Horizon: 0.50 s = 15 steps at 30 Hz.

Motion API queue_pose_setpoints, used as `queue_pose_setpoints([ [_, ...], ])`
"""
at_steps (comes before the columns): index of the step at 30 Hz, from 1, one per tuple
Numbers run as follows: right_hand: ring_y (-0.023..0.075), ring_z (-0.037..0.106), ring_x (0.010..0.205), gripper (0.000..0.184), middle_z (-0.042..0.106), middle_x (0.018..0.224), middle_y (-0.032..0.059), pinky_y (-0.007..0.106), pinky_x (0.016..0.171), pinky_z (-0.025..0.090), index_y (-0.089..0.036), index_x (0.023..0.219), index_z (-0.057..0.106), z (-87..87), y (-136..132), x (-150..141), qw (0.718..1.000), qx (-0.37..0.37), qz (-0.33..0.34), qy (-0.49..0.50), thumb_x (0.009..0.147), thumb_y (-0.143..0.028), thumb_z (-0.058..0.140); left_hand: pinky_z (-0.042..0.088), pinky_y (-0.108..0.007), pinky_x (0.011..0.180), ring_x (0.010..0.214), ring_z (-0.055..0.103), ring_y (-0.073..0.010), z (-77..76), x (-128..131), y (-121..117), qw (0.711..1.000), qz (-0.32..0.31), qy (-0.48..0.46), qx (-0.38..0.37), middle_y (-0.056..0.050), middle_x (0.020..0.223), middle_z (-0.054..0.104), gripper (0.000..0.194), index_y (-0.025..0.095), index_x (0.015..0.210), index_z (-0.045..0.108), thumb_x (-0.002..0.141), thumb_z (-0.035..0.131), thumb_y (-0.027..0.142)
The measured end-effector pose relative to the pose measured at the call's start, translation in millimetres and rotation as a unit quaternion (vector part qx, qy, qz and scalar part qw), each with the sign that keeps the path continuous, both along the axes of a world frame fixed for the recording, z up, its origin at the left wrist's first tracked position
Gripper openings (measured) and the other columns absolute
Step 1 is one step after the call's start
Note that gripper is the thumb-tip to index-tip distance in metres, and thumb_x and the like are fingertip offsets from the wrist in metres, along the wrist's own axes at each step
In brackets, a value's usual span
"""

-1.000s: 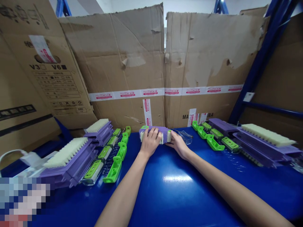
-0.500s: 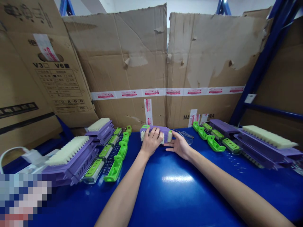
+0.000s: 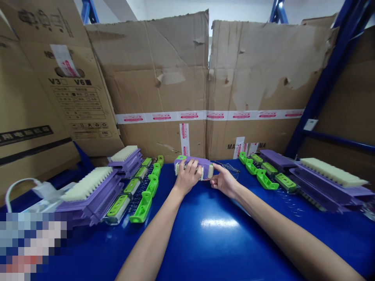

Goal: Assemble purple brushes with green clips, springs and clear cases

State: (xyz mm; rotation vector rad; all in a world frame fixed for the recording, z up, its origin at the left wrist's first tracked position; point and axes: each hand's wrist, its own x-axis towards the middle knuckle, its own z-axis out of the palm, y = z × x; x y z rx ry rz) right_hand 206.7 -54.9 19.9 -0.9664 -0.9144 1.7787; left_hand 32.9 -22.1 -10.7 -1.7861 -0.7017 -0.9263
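Note:
A purple brush assembly [image 3: 206,167] with cream bristles and green end parts is held at the far middle of the blue table, lying crosswise. My left hand [image 3: 188,177] is closed over its bristle side, fingers wrapped on the front. With thumb and forefinger my right hand [image 3: 225,181] grips its right end, where a pale block with a green top sits; the other fingers are curled in. Just behind my right hand lies a clear plastic piece [image 3: 231,168] with a thin dark rod. The brush's back and underside are hidden.
Left of me stand purple housings [image 3: 84,203] with bristle pads [image 3: 88,183], green-topped clear parts [image 3: 118,207], springs and green brackets [image 3: 143,208]. Similar green brackets [image 3: 267,180] and purple housings [image 3: 319,187] lie right. Cardboard sheets [image 3: 158,86] wall the back. A white charger [image 3: 45,191] sits far left.
My right hand's lower fingers have curled in, and its thumb and forefinger have closed on the brush's right end. My left hand keeps its hold. The view has shifted slightly.

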Motion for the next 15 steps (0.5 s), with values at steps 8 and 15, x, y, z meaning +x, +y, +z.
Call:
queue_pose_setpoints([
  [8, 0.0102, 0.057, 0.050, 0.045, 0.064, 0.075, 0.0019, 0.019, 0.041, 0.043, -0.022, 0.110, 0.051, -3.9, -1.7, -2.5, 0.995, 0.038, -0.063, -0.074, 0.081, -0.057, 0.055, 0.037, -0.047, 0.094, 0.104, 0.057, -0.0237, 2.5, -2.9, -0.1, 1.000, 0.002, 0.010, -0.017, -0.014, 0.105, 0.064, 0.019, 0.016, 0.099, 0.056, 0.084, 0.046, 0.010],
  [15, 0.0077, 0.053, 0.044, 0.062, 0.064, 0.086, 0.0037, 0.019, 0.035, 0.037, -0.023, 0.123, 0.046, -6.7, -0.8, -9.2, 0.972, 0.095, -0.169, -0.135, 0.072, -0.052, 0.066, 0.038, -0.046, 0.095, 0.107, 0.056, -0.0229, -3.0, -0.3, 4.4, 0.997, 0.008, 0.013, -0.075, -0.012, 0.109, 0.063, 0.021, 0.019, 0.101, 0.058, 0.085, 0.047, 0.013],
])
